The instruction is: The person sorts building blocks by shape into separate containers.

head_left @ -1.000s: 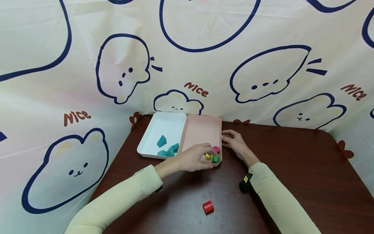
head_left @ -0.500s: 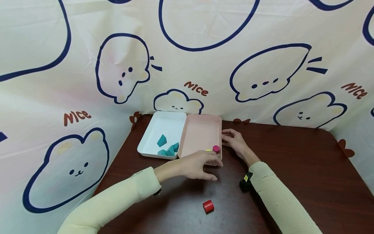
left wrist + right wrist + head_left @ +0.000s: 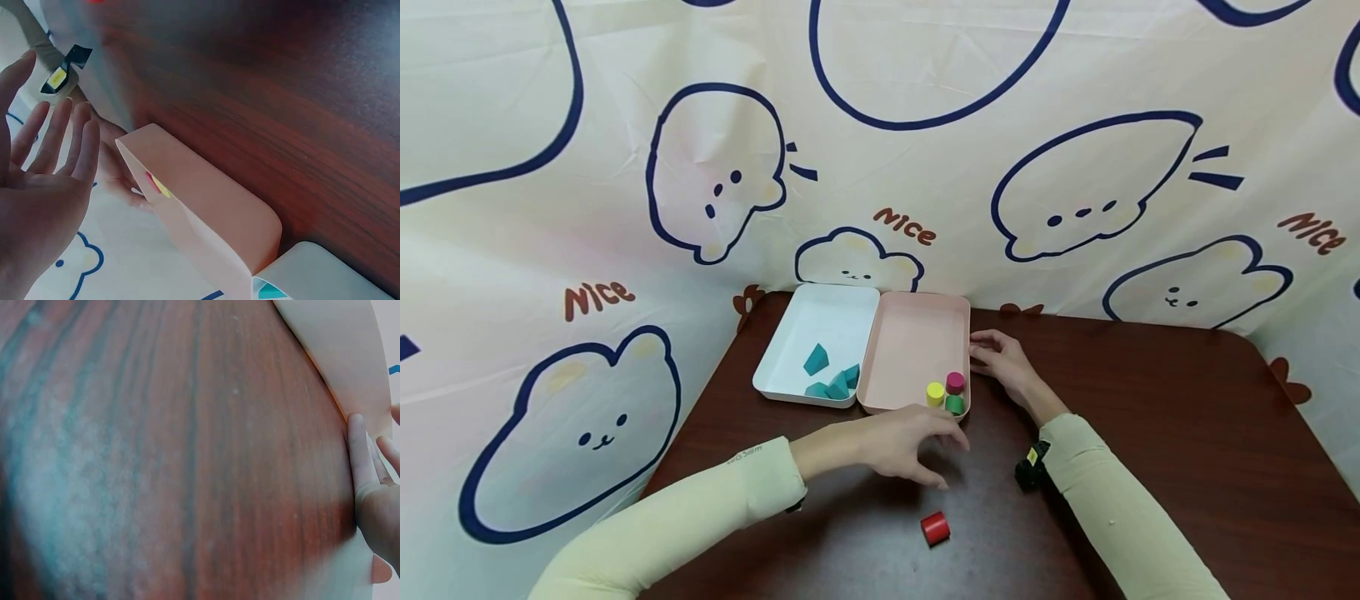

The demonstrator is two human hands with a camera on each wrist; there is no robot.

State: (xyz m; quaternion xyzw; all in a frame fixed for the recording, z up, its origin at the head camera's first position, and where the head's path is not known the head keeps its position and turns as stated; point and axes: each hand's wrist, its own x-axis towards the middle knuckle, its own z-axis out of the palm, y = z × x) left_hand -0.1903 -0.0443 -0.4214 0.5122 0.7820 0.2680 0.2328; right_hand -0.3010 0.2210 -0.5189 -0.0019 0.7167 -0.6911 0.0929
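Note:
My left hand (image 3: 906, 442) hovers over the table just in front of the pink tray (image 3: 917, 333), fingers spread and holding nothing. Nearer to me a red cylinder block (image 3: 936, 528) lies on its side. Inside the pink tray's near right corner stand a yellow cylinder (image 3: 935, 393), a magenta cylinder (image 3: 955, 382) and a green cylinder (image 3: 954, 405). My right hand (image 3: 1006, 367) rests at the right wall of that tray; in the right wrist view its fingertips (image 3: 356, 434) touch the tray's outer side.
A white tray (image 3: 831, 321) adjoins the pink one on the left, with several teal angular blocks (image 3: 816, 359) in it. Behind the dark wooden table (image 3: 1165, 417) hangs a printed cloth (image 3: 955, 183). Each wrist wears a small camera (image 3: 1032, 468).
My left hand has let go of the green cylinder in the pink tray's corner and drawn back toward the red cylinder. The right hand has stayed at the tray's side.

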